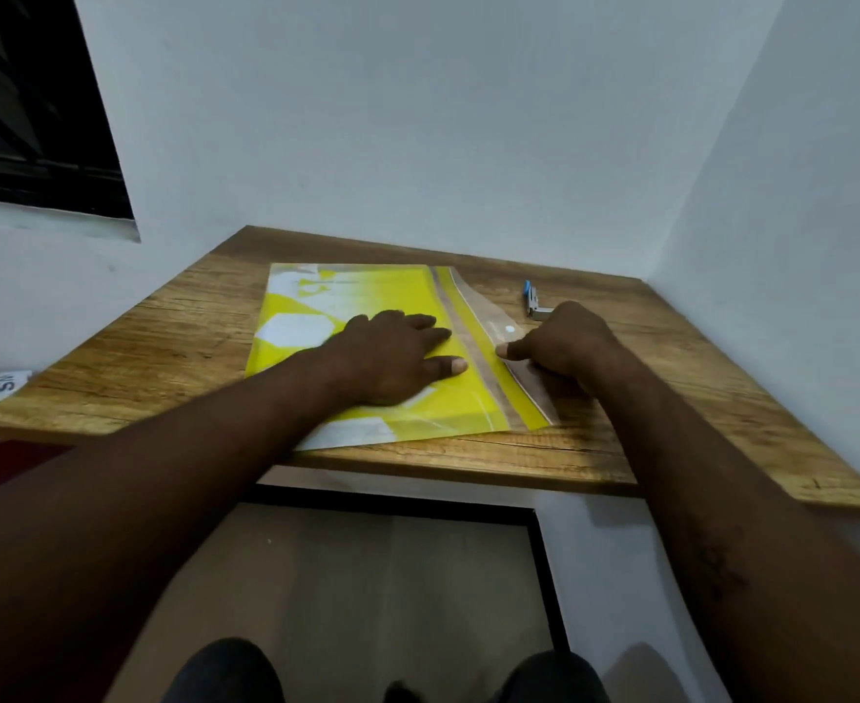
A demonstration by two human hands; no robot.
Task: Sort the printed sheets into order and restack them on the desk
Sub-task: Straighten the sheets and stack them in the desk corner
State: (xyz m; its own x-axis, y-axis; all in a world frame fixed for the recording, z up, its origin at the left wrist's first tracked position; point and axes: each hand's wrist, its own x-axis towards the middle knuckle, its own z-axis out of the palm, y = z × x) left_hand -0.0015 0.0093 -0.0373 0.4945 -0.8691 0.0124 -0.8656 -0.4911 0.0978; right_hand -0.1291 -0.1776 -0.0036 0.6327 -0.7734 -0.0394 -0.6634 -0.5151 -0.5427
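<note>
— Folder, one: yellow see-through plastic with pale white patches, lying flat on the wooden desk, near its front edge. Its clear flap with one white snap button lies along the right side.

— Our left hand rests flat on it, fingers straight and holding nothing. Our right hand sits on the flap with fingers curled and thumb out; we cannot tell whether it grips.

— Writing?

— One white label past the desk's left corner; we read perhaps "HS". One stapler lies behind the right hand.
</note>
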